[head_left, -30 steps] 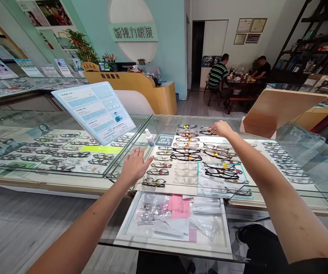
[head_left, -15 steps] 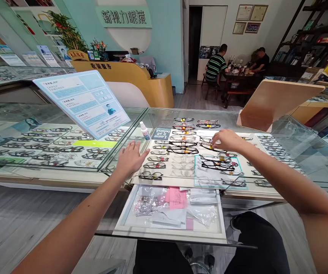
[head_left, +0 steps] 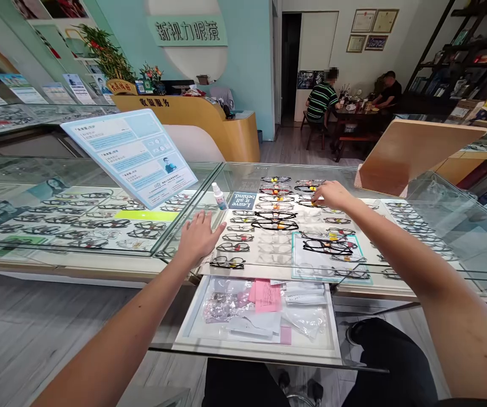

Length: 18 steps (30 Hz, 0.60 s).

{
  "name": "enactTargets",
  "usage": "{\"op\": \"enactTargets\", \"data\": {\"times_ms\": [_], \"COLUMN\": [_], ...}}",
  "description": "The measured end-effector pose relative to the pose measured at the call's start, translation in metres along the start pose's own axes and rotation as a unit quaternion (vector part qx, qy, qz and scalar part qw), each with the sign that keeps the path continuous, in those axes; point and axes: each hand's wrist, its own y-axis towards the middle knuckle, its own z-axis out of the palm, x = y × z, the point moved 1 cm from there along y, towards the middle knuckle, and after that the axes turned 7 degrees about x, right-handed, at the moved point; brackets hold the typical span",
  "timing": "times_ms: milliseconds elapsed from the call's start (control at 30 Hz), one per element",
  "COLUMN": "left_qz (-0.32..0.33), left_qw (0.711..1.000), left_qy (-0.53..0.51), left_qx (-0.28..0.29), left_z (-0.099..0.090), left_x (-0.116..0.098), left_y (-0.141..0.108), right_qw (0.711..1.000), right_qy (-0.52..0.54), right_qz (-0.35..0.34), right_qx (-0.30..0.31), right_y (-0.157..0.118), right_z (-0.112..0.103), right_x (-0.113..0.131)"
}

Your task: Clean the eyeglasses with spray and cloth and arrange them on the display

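My left hand [head_left: 200,238] lies on the glass top of the display counter with its fingers spread, near a small white spray bottle [head_left: 218,196]. Further right, my right hand [head_left: 332,195] has its fingers curled together at a pair of glasses [head_left: 308,202] towards the back. Rows of glasses sit between the hands, among them two black frames [head_left: 274,224] at the centre and another black pair [head_left: 327,247] over a teal-edged sheet [head_left: 296,265]. Whether the right fingertips grip the glasses is hard to make out.
An open drawer [head_left: 179,333] with papers and plastic bags juts out below the counter. A blue-white sign [head_left: 131,152] leans at the left, a brown board [head_left: 417,152] stands at the right. Two people [head_left: 322,103] sit at a far table.
My right hand has moved slightly back, away from me, over the rows of glasses. My left hand stays resting on the glass. The whole view has shifted a little.
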Motion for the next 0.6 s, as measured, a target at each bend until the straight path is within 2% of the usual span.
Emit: {"op": "enactTargets", "data": {"times_ms": [133, 233, 300, 400, 467, 600], "left_qz": [0.002, 0.006, 0.006, 0.006, 0.007, 0.001], "left_qw": [1.000, 1.000, 1.000, 1.000, 1.000, 1.000], "left_qy": [-0.005, -0.010, -0.010, -0.009, -0.008, -0.006], "left_qx": [-0.006, -0.010, -0.010, -0.012, -0.012, -0.010], "left_z": [0.001, 0.002, 0.003, 0.004, 0.004, 0.002], "left_x": [0.001, 0.002, 0.003, 0.003, 0.002, 0.001], "left_y": [0.000, 0.001, 0.002, 0.002, 0.003, 0.003], "right_qw": [0.999, 0.995, 0.991, 0.992, 0.994, 0.996], "right_qy": [0.022, 0.062, 0.087, 0.083, 0.065, 0.049], "right_qz": [0.006, -0.041, -0.082, -0.093, -0.086, -0.072], "right_qx": [-0.026, -0.060, -0.055, -0.030, -0.023, -0.028], "right_y": [-0.008, -0.041, -0.073, -0.119, -0.138, -0.145], "right_z": [-0.009, -0.017, -0.018, -0.013, -0.005, 0.010], "right_x": [0.007, 0.021, 0.034, 0.057, 0.070, 0.079]}}
